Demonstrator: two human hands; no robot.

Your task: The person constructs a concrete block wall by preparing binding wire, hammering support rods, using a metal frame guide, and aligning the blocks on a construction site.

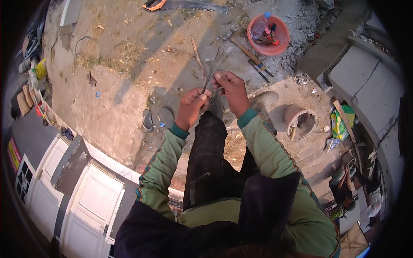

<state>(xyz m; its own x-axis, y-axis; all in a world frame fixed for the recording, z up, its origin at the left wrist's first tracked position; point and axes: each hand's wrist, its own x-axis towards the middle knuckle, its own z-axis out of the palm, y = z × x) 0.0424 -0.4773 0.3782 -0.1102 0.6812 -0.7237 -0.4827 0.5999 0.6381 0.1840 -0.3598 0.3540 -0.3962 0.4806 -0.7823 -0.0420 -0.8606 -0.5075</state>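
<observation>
A bundle of thin dark wire-like strands (212, 68) rises from between my hands, its far ends fanned out loosely. My left hand (191, 107) is closed around the lower end of the bundle, thumb on top. Close beside it, my right hand (233, 92) pinches at the strands with thumb and fingers; a short length shows between the two hands. Both hands are above my dark-trousered knee (211, 127). The strands' material is too fine to make out for certain.
An orange bucket (280, 50) holds a plastic bottle and tools. Beside it lie a wooden-handled tool (245, 52) and a dark thin tool (259, 71). A saw blade (195, 6) lies far ahead. To the right are a dirty pail (291, 112) and concrete slabs (357, 73).
</observation>
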